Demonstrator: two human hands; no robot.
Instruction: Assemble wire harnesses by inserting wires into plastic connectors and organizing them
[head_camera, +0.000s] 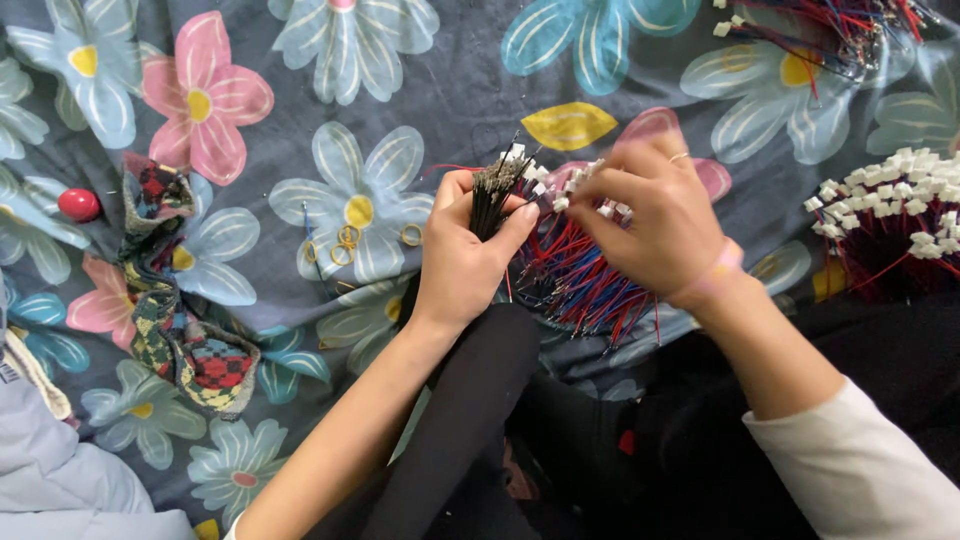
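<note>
black-clad legs (470, 430) are lying nearest the camera, stretching up under both forearms, with a white sleeve (860, 470) covering the right arm at the lower right. the left hand (462, 250) is curling shut around a tight bundle of dark wires (492, 195), thumb pressing across the front, the wire ends sticking up above the fist. the right hand (655, 215) is hovering just beside it, fingers bent and pinching at small white connectors (565, 185) on top of a loose pile of red and blue wires (580, 280); a ring is showing on one finger and a pink band on the wrist. that pile is lying between the two hands and partly under the right palm, so its far side is staying hidden.

everything is resting on a dark floral cloth (470, 90) printed with large pale flowers. just left of the left hand, a few small yellow rubber bands (345, 240) are lying on the cloth. farther left, a crumpled checked fabric pouch (185, 300) is lying, with a red ball (79, 204) near the left edge. at the right edge, another heap of red wires with white connectors (895, 215) is sitting well apart from the hands, and more wire bundles (830, 35) are lying at the top right corner. pale grey fabric (60, 480) is filling the lower left corner.
</note>
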